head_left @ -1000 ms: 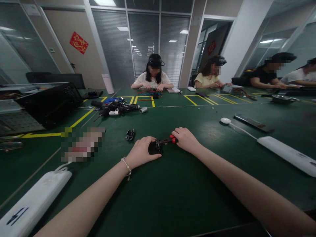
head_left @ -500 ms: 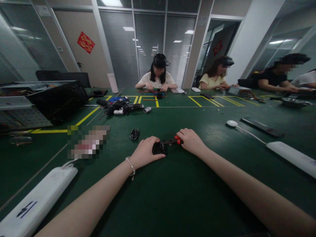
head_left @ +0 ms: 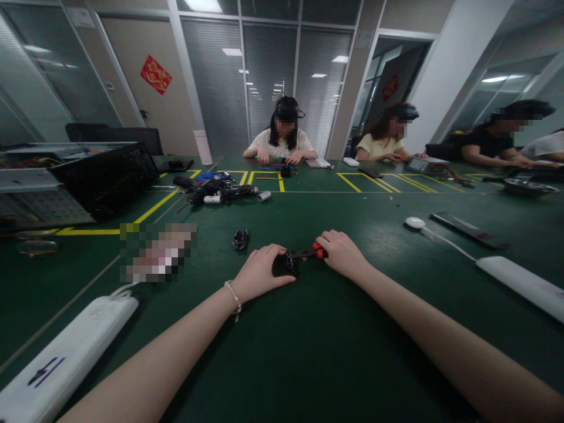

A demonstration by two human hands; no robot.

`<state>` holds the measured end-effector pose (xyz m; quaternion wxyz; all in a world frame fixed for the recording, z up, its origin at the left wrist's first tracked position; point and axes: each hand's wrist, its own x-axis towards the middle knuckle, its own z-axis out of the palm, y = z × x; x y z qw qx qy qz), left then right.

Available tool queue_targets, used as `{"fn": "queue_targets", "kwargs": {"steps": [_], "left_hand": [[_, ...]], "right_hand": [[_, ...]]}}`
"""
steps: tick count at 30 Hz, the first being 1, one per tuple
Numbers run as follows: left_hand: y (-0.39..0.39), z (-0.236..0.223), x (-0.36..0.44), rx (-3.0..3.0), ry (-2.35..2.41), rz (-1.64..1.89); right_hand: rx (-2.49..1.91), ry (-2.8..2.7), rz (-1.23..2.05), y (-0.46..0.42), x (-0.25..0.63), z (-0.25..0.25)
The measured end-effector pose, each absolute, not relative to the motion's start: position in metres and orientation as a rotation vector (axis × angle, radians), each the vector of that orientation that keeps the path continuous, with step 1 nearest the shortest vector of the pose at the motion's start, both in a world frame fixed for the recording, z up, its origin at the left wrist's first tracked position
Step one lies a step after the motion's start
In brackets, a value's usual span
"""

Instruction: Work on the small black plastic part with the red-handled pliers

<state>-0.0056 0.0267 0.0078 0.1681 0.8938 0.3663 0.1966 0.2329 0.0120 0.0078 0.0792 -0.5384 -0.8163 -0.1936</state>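
Observation:
My left hand grips a small black part between thumb and fingers, low over the green table. Its exact kind is too dark to make out. Closed around red handles, my right hand holds a pair of pliers, whose dark jaws point left and meet the top of the black part. Whether the jaws are closed on a piece of it cannot be seen. Beyond my left hand, apart from it, lies another small black piece with an open, ridged shape.
White power banks lie at either side, with a black phone-like slab at right. A black power tool lies among cables farther back. At left stands an opened computer case. Several people sit across the table.
Both hands, the black part and the pliers keep nearly the same place. The whole view has shifted very slightly.

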Motion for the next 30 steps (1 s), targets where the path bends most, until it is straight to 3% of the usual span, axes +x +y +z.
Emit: {"fn": "queue_targets", "kwargs": {"steps": [30], "left_hand": [[0.0263,0.0093,-0.0055,2.523,1.044,0.570]], "right_hand": [[-1.594,-2.458,-0.585,0.0123,0.2330,0.0090]]}}
